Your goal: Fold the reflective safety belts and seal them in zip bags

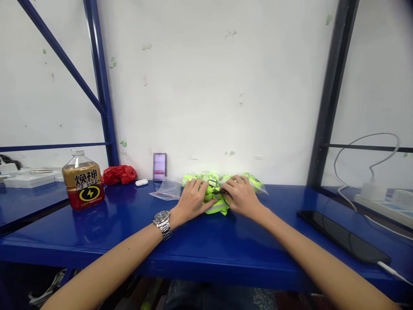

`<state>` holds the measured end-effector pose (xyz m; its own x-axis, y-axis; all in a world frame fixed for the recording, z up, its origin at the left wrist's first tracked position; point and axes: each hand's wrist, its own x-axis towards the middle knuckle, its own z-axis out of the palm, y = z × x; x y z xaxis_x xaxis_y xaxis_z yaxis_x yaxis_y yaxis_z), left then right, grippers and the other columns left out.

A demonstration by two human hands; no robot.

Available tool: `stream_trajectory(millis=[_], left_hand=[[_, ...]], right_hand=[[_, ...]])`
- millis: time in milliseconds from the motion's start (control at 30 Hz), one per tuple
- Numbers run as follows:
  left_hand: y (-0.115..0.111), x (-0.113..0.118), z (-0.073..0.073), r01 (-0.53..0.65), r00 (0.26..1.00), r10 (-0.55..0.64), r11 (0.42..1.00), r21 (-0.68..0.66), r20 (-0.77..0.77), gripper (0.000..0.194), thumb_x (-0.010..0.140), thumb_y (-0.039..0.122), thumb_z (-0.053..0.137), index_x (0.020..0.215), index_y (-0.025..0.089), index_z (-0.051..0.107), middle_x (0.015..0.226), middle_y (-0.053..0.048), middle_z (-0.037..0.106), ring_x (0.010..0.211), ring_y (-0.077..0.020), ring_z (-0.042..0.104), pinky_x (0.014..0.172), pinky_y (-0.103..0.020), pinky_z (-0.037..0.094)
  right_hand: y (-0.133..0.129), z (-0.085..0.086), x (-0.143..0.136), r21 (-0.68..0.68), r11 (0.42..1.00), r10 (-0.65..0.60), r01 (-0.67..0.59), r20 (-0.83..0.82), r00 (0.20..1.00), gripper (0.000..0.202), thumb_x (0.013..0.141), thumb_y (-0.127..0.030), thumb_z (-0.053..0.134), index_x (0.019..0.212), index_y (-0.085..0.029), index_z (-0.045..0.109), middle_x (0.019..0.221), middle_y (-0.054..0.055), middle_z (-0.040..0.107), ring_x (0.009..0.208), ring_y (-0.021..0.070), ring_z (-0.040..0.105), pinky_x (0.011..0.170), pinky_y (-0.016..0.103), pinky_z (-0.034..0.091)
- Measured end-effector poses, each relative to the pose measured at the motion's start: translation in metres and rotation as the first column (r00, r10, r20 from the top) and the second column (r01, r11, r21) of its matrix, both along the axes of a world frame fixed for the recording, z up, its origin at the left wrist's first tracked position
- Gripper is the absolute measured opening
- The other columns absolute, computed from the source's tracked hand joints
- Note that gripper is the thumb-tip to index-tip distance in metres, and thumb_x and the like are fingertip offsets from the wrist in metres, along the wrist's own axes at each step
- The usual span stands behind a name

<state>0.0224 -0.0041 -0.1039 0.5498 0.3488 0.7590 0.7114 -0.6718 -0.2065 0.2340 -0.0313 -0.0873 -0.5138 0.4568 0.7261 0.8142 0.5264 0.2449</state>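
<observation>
A bundle of neon yellow-green fabric with silvery reflective strips (217, 207) lies on the blue table near the wall. My left hand (192, 200), with a metal watch (162, 219) on its wrist, rests on the bundle's left side, fingers apart and flat. At the right side, my right hand (240, 196) has its fingers curled onto the fabric, pinching it near a small dark part. A clear plastic bag (168, 189) lies left of the bundle, and more clear plastic with neon fabric (254, 181) shows behind my right hand.
On the blue table (129, 232) stand a drink bottle (84, 183) at left and an upright phone (159, 167) against the wall. A red plastic bag (119, 175) and white case (141, 182) lie between them. A black phone (343, 236) with a cable lies at right.
</observation>
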Motion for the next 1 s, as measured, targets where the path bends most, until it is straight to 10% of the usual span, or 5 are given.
stream_trajectory(millis=[200, 400, 567, 800, 1000], left_hand=[[-0.001, -0.002, 0.015, 0.267, 0.896, -0.171, 0.945, -0.189, 0.409, 0.072, 0.086, 0.058, 0.052, 0.142, 0.018, 0.029, 0.142, -0.018, 0.038, 0.129, -0.0315, 0.040, 0.107, -0.049, 0.033], [0.019, 0.002, 0.014, 0.700, 0.671, -0.128, 0.435, -0.566, 0.731, 0.101, 0.074, 0.070, 0.058, 0.149, 0.022, 0.010, 0.150, -0.023, 0.027, 0.131, -0.0337, 0.042, 0.100, -0.046, 0.042], [0.009, 0.037, 0.020, 0.823, 0.547, -0.194, 0.301, -0.482, 0.814, 0.101, 0.064, 0.052, 0.079, 0.144, 0.023, 0.025, 0.139, -0.018, 0.045, 0.125, -0.0295, 0.048, 0.096, -0.042, 0.046], [0.011, 0.059, 0.023, 0.575, 0.748, -0.142, 0.626, -0.526, 0.649, 0.021, 0.074, 0.032, 0.064, 0.083, 0.014, 0.061, 0.067, 0.002, 0.052, 0.065, -0.0124, 0.049, 0.062, -0.026, 0.040], [0.026, 0.036, 0.020, 0.259, 0.807, 0.077, 0.845, -0.468, 0.586, 0.016, 0.076, 0.026, 0.048, 0.063, 0.017, 0.050, 0.059, 0.004, 0.047, 0.059, -0.0118, 0.042, 0.055, -0.024, 0.029]], right_hand=[[0.014, 0.027, 0.005, 0.144, 0.986, -0.025, 0.089, -0.393, 0.919, 0.014, 0.088, -0.026, 0.051, 0.095, -0.023, 0.063, 0.092, 0.006, 0.071, 0.087, 0.0234, 0.058, 0.082, 0.038, 0.029], [0.026, 0.085, -0.016, 0.124, 0.983, -0.064, 0.139, -0.478, 0.876, 0.015, 0.085, -0.029, 0.046, 0.076, -0.020, 0.053, 0.061, 0.003, 0.060, 0.055, 0.0180, 0.047, 0.067, 0.032, 0.030], [0.031, 0.129, -0.035, 0.170, 0.981, 0.141, -0.094, -0.290, 0.947, 0.015, 0.084, -0.028, 0.045, 0.072, -0.019, 0.050, 0.073, 0.005, 0.060, 0.068, 0.0180, 0.048, 0.062, 0.028, 0.030], [0.046, 0.168, -0.023, -0.007, 1.000, 0.011, -0.013, -0.211, 0.977, 0.010, 0.074, -0.019, 0.051, 0.064, -0.018, 0.050, 0.058, 0.001, 0.049, 0.054, 0.0117, 0.038, 0.053, 0.026, 0.025], [0.059, 0.188, 0.031, -0.053, 0.979, -0.201, 0.195, -0.351, 0.915, 0.005, 0.071, -0.018, 0.060, 0.073, -0.014, 0.063, 0.063, 0.004, 0.055, 0.060, 0.0145, 0.047, 0.059, 0.028, 0.037]])
